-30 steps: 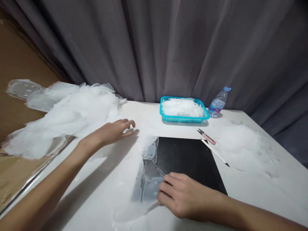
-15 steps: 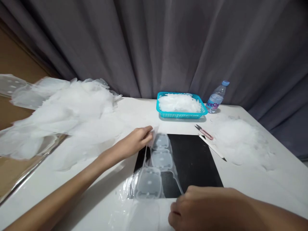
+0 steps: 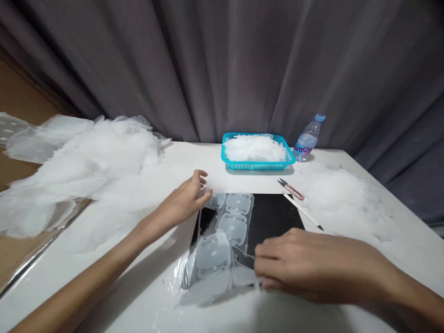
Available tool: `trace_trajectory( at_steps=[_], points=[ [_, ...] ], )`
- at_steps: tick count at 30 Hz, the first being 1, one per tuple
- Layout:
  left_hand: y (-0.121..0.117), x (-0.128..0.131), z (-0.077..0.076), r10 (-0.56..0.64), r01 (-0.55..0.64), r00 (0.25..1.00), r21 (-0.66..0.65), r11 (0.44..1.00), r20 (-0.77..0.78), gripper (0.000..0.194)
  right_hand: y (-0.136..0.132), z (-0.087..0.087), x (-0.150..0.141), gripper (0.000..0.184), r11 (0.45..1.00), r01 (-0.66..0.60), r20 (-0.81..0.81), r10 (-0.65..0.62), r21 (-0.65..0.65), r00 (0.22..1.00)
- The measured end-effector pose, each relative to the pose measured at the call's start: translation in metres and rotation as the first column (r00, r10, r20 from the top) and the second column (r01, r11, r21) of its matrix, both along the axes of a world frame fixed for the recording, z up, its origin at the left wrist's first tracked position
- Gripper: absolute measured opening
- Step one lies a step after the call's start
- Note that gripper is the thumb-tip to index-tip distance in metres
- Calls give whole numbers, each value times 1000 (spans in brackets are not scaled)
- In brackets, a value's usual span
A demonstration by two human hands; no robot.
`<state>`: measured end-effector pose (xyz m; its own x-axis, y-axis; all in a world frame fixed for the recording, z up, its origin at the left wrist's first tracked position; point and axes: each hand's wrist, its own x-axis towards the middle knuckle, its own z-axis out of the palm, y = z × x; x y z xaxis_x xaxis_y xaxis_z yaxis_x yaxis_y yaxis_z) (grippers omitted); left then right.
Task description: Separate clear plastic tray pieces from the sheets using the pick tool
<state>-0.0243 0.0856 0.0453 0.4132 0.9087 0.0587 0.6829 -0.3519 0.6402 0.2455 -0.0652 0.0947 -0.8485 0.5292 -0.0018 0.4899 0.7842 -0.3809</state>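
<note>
A translucent plastic sheet with rounded panels [image 3: 233, 228] lies partly over a black mat [image 3: 274, 217], its near end raised and overhanging the front edge. My left hand [image 3: 189, 196] is at the sheet's far left corner, thumb and fingers apart. At the near right, my right hand [image 3: 294, 263] has its fingers curled together at the sheet's edge and seems to pinch it; the fingertips are partly hidden. Clear, shiny film shows along the mat's left side.
A large heap of white translucent sheets [image 3: 100, 157] covers the left side. Behind the mat stands a turquoise basket [image 3: 258, 165] of white pieces, beside a water bottle [image 3: 307, 141]. Thread snips [image 3: 291, 188], a white pen-like tool [image 3: 303, 212] and a white scrap pile [image 3: 347, 199] lie right.
My left hand has let go of the sheet's far corner and its fingers have spread. My right hand has moved up and away from me, and the sheet's near end has shifted.
</note>
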Motion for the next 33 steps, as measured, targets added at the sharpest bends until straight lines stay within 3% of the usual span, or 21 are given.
trace_trajectory(
  at_steps=[2, 3, 5, 6, 7, 8, 10, 12, 13, 15, 18, 20, 23, 24, 26, 29, 33],
  points=[
    [-15, 3, 12, -56, 66, 995, 120, 991, -85, 49, 3, 3, 6, 20, 991, 117, -26, -116, 62, 993],
    [-25, 5, 20, -193, 195, 979, 28, 980, -60, 48, 4, 5, 8, 22, 981, 183, -52, -180, 56, 982],
    [-49, 12, 34, -448, 452, 891, -228, 862, 72, 38, 7, 7, 8, 23, 951, 310, -148, -307, -6, 940],
    [-61, 15, 39, -495, 511, 859, -273, 815, 130, 38, 9, 8, 7, 23, 930, 363, -217, -366, -55, 905],
    [-71, 18, 41, -495, 514, 857, -286, 809, 144, 44, 10, 7, 6, 22, 907, 407, -293, -421, -112, 858],
    [-80, 21, 42, -469, 492, 871, -284, 823, 147, 50, 12, 6, 4, 20, 884, 437, -368, -467, -166, 804],
    [-89, 26, 41, -325, 362, 929, -263, 894, 176, 45, 15, 2, 2, 20, 846, 481, -501, -527, -232, 686],
    [-88, 30, 41, -256, 350, 921, -340, 873, 293, 35, 20, -1, 1, 20, 817, 527, -557, -557, -234, 616],
    [-85, 31, 43, -224, 378, 898, -406, 832, 378, 35, 22, -1, 2, 25, 810, 539, -548, -566, -231, 616],
    [-78, 31, 51, -130, 457, 840, -557, 693, 527, 40, 26, 2, 7, 39, 813, 513, -459, -579, -274, 674],
    [-74, 29, 65, 5, 513, 809, -710, 482, 588, 48, 29, 9, 14, 41, 827, 317, -345, -498, -464, 796],
    [-75, 26, 71, 52, 521, 805, -747, 413, 591, 51, 30, 11, 18, 34, 824, 163, -320, -382, -543, 867],
    [-74, 24, 74, 148, 504, 778, -747, 433, 610, 50, 30, 5, 18, 19, 792, -43, -271, -156, -609, 950],
    [-72, 23, 74, 187, 478, 770, -745, 465, 610, 49, 29, 3, 17, 14, 759, -110, -267, -87, -642, 960],
    [-63, 22, 74, 263, 402, 758, -745, 532, 597, 44, 25, 0, 12, 23, 670, -215, -292, -2, -711, 957],
    [-44, 20, 62, 256, 344, 775, -726, 595, 577, 39, 15, 0, 3, 29, 540, -271, -340, -29, -797, 940],
    [-18, 25, 15, -41, 387, 858, -590, 709, 513, 37, 13, -17, 0, 44, 344, -145, -234, -234, -928, 944]
  ],
)
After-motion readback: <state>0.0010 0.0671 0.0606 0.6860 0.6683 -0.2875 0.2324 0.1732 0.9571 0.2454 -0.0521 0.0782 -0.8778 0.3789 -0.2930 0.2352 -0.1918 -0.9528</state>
